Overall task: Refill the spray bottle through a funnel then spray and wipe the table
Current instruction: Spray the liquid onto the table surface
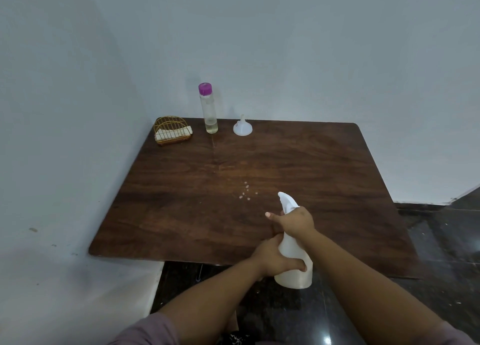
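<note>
Spray bottle was held upright over the near edge of the table, its long axis close to vertical, leaning slightly away from the person, with the nozzle pointing forward and left over the wood. Left hand gripped the lower body, fingers curled round it. Right hand was closed about the neck and trigger head, one finger extended to the left; whether the trigger was depressed could not be determined. Small droplets lay on the surface just beyond the nozzle, which suggests spraying was in hand. Funnel sat inverted at the far edge, well apart from both hands, beside a clear bottle with a purple cap. Cloth in a wire holder stood at the far left corner; the left hand was judged nearer for fetching it.
</note>
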`<state>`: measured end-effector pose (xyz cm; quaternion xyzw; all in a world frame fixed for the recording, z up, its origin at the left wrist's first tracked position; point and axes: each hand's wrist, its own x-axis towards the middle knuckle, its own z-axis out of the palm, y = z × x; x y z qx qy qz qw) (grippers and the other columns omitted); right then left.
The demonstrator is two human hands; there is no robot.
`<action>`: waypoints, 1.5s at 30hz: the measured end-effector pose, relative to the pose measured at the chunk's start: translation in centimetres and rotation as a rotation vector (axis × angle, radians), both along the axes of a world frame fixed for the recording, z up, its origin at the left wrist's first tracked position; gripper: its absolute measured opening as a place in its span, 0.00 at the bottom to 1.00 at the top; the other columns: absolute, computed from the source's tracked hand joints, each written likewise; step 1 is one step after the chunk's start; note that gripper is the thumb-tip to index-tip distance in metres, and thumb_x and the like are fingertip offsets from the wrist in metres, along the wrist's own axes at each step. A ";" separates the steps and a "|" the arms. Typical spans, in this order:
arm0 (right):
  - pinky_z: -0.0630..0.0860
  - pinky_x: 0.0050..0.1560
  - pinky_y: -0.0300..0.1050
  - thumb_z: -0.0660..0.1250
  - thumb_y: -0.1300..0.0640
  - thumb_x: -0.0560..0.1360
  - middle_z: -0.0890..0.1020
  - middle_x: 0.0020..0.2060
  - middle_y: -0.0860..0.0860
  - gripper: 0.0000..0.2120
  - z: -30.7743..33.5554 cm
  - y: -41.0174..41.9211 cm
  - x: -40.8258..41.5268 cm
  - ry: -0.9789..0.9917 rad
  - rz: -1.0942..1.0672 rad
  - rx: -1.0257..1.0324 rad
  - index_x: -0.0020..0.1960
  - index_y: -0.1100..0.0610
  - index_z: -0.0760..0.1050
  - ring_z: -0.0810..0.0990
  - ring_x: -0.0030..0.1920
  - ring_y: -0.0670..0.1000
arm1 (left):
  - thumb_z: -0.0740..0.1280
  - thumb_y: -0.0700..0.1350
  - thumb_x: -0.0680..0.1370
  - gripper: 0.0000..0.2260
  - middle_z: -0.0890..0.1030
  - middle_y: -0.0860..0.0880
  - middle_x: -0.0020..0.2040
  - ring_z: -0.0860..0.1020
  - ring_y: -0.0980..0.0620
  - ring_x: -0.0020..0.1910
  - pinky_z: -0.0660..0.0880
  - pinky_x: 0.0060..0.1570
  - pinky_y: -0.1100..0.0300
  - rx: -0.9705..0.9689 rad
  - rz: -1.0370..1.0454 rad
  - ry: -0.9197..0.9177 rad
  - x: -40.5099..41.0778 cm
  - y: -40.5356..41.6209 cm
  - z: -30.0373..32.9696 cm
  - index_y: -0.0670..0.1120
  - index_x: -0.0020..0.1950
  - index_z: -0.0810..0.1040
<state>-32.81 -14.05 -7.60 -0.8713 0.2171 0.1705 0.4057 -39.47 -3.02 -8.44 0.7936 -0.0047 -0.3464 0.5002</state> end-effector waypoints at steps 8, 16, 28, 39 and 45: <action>0.75 0.51 0.44 0.70 0.34 0.68 0.81 0.54 0.52 0.30 0.7 -1.0 0.7 0.011 0.204 -0.021 0.61 0.53 0.75 0.80 0.53 0.52 | 0.77 0.53 0.66 0.29 0.79 0.55 0.60 0.75 0.53 0.61 0.75 0.60 0.54 -0.090 0.007 0.090 0.7 -0.7 0.4 0.55 0.65 0.75; 0.76 0.57 0.48 0.70 0.33 0.67 0.78 0.58 0.55 0.39 0.3 -1.0 2.8 0.182 0.239 0.018 0.70 0.55 0.67 0.79 0.55 0.54 | 0.75 0.55 0.66 0.25 0.80 0.53 0.57 0.78 0.50 0.57 0.78 0.56 0.52 -0.114 0.034 0.238 2.0 -1.0 0.5 0.55 0.62 0.76; 0.73 0.63 0.50 0.69 0.31 0.66 0.74 0.66 0.55 0.43 0.4 -1.2 4.1 0.144 0.203 0.088 0.74 0.49 0.63 0.74 0.63 0.56 | 0.77 0.55 0.65 0.29 0.79 0.55 0.59 0.77 0.52 0.58 0.76 0.59 0.52 -0.053 0.032 0.165 4.0 -1.0 0.1 0.56 0.65 0.75; 0.71 0.51 0.43 0.74 0.50 0.71 0.72 0.40 0.46 0.15 1.3 0.0 3.5 -0.200 -0.101 0.330 0.50 0.55 0.71 0.73 0.45 0.47 | 0.75 0.61 0.66 0.39 0.72 0.55 0.67 0.67 0.50 0.67 0.68 0.64 0.54 0.268 -0.034 -0.315 4.7 -0.4 -0.4 0.54 0.73 0.63; 0.73 0.50 0.42 0.78 0.48 0.67 0.81 0.50 0.46 0.21 0.9 -0.2 3.9 -0.162 0.015 0.547 0.56 0.51 0.77 0.79 0.54 0.49 | 0.75 0.61 0.65 0.42 0.70 0.55 0.69 0.65 0.50 0.68 0.68 0.66 0.52 0.272 -0.037 -0.292 5.3 0.4 -0.5 0.56 0.74 0.59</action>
